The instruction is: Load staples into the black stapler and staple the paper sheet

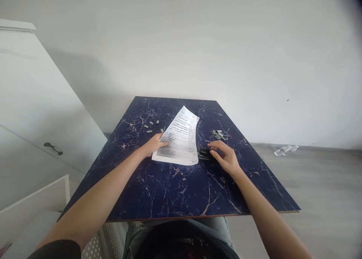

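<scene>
My left hand point(155, 144) is closed on the left edge of some printed paper point(181, 138), with the thumb on top of the page. The paper is tilted up off the table, and its lower right corner curls. At its right edge lies a small dark object with shiny streaks point(204, 153), too unclear to name. My right hand point(224, 157) has its thumb and fingers bent around the right end of this object. Several small grey metal pieces point(149, 131) lie beyond my left hand. More metal pieces point(218, 134) are heaped beyond my right hand.
The table point(181, 191) has a dark blue marbled top and stands against a pale wall point(198, 44). A white cabinet point(36, 100) with a dark handle point(53, 148) is close on the left. On the floor at right lies a clear plastic item point(285, 150).
</scene>
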`<state>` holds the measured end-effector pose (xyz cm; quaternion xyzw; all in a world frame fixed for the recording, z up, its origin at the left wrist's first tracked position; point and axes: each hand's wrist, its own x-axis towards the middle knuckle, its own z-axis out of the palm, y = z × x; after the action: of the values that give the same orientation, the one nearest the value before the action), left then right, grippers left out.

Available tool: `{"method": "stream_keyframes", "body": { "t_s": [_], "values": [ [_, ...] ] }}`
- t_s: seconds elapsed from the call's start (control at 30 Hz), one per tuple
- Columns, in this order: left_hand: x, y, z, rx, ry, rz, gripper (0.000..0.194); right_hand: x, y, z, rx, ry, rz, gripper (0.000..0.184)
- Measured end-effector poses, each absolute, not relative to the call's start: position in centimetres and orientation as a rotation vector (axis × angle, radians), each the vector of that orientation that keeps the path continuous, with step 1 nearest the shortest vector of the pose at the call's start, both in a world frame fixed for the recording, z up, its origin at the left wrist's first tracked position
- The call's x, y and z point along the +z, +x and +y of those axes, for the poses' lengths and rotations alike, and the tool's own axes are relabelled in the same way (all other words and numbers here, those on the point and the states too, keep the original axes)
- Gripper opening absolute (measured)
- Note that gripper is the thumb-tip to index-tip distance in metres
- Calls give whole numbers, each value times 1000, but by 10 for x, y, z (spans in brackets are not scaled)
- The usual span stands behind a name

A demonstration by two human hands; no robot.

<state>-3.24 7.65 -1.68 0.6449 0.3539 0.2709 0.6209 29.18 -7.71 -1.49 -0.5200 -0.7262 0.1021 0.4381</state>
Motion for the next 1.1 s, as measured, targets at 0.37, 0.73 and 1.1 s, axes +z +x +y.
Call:
{"method": "stream_keyframes", "body": {
  "t_s": [0.37, 0.73, 1.1],
  "values": [
    [-15, -35, 79, 562, 1566, 823, 43, -17, 288, -76, 291, -1296, -1857, 25],
    [-19, -26, 74, 606, 1589, 790, 44, -23, 288, -72, 173, -1240, -1861, 26],
    [-31, -19, 78, 658, 1573, 745, 44, -19, 286, -74, 242, -1222, -1871, 28]
  ]
}}
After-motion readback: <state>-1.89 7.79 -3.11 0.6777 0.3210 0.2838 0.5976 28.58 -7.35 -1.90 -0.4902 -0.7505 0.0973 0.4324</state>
